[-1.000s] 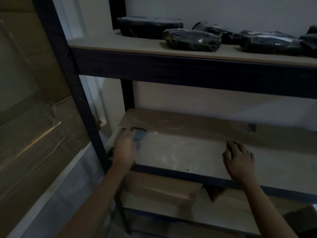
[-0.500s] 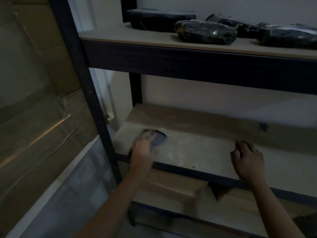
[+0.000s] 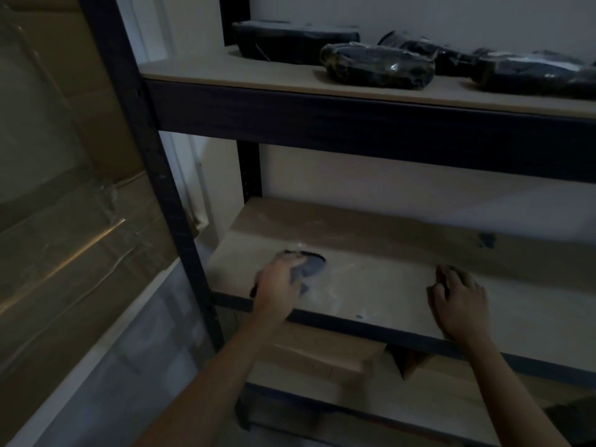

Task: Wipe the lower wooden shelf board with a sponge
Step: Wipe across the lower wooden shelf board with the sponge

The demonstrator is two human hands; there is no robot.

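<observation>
A dark grey, rounded sponge (image 3: 310, 265) is pressed flat onto the left part of the pale lower wooden shelf board (image 3: 371, 285) by the left hand (image 3: 280, 287). The fingers (image 3: 290, 264) are curled over the sponge's near half and clamped on it, so that downward pressure can be applied while it is slid along; only its far edge is left showing beyond the knuckles. The right hand (image 3: 459, 301) is laid on the same board well to the right, near the front edge, with its fingers loosely bent, slightly apart, and holding nothing. It is judged to be placed there as a brace, steadying the body and the dark metal shelving frame (image 3: 322, 111) against the wiping force.

A dull sheen is visible on the board between the hands, which is taken to be wiped or damp surface. A small dark mark (image 3: 486, 239) is seen further back on the right, apart from both hands, so that side of the board is probably not yet done. On the upper shelf, several dark plastic-wrapped bundles (image 3: 375, 64) are stored, well clear of the work. Brown cardboard boxes (image 3: 316, 353) are kept on the level beneath.
</observation>
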